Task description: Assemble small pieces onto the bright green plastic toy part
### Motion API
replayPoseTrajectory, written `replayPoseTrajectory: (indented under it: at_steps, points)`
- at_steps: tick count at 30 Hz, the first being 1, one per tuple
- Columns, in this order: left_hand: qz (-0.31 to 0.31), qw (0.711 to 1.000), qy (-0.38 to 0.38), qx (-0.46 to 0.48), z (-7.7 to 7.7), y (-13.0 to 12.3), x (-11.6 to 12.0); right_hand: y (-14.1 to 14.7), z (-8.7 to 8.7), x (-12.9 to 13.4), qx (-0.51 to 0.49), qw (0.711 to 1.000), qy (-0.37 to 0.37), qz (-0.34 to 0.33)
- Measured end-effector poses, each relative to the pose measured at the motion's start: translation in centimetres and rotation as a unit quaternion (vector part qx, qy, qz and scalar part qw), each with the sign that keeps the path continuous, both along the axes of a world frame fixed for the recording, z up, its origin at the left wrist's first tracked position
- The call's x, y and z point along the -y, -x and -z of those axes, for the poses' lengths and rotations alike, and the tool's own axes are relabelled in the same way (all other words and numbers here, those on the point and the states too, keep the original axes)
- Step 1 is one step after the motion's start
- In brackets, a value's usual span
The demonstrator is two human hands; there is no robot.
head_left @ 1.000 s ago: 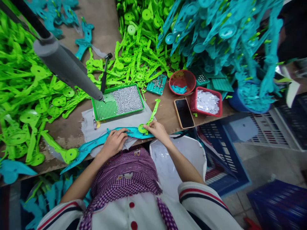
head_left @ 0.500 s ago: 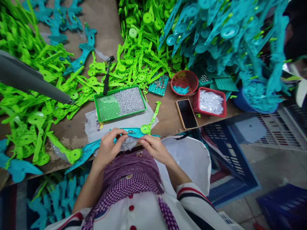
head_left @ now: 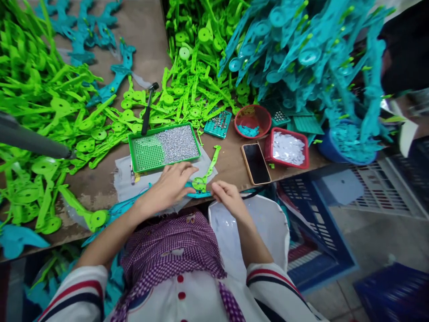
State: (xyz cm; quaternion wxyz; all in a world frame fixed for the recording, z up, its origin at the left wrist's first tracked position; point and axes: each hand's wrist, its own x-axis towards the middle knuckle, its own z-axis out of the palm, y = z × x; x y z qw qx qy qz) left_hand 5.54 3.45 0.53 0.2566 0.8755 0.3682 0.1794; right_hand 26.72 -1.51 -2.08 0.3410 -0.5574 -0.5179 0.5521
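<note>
My left hand (head_left: 172,183) is stretched over the turquoise plastic part at the table's front edge, fingers extended and thumb apart, the tips close to a lime green plastic arm (head_left: 211,167). This arm has a round disc at its lower end, which rests over the turquoise part (head_left: 200,195). Just right of the disc, my right hand (head_left: 229,197) is closed with its fingertips pinched together; whatever they hold, if anything, is too small to make out. My left hand hides much of the turquoise part. A grey cloth (head_left: 122,172) lies beneath.
Behind the hands stands a green tray (head_left: 147,167) of small metal pins, with a hammer (head_left: 146,112) at its rim. A phone (head_left: 255,163), a red basket (head_left: 288,166) of white pieces and a red bowl (head_left: 253,112) sit rightward. A grey tool (head_left: 33,136) juts in from the left.
My left hand has let go of the turquoise part and moved right and up, its fingers opening out. My right hand has shifted right, away from the part's edge.
</note>
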Motion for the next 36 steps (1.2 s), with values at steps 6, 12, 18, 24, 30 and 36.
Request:
replayPoseTrajectory:
  at_steps: [6,12,18,24,30,36]
  points:
    - [0.105,0.989,0.050,0.088,0.5,-2.1,0.3,0.9,0.4,-0.4,-0.033,0.998,-0.001,-0.057]
    - [0.033,0.980,0.062,0.189,2.1,-1.9,0.4,0.1,0.4,-0.5,-0.094,0.993,0.057,-0.054]
    - [-0.016,0.987,0.032,0.157,2.7,-0.7,0.2,0.0,1.9,-0.4,-0.135,0.987,0.065,0.049]
    - [-0.034,0.987,0.033,0.154,3.3,0.0,0.3,1.0,2.7,-0.2,-0.148,0.985,0.048,0.080]
    - [-0.051,0.990,0.024,0.128,4.0,0.3,0.7,1.9,2.8,-0.3,-0.124,0.988,0.035,0.084]
    - [-0.021,0.997,-0.054,0.044,4.1,0.2,0.6,2.0,2.9,-0.3,-0.083,0.995,0.002,0.060]
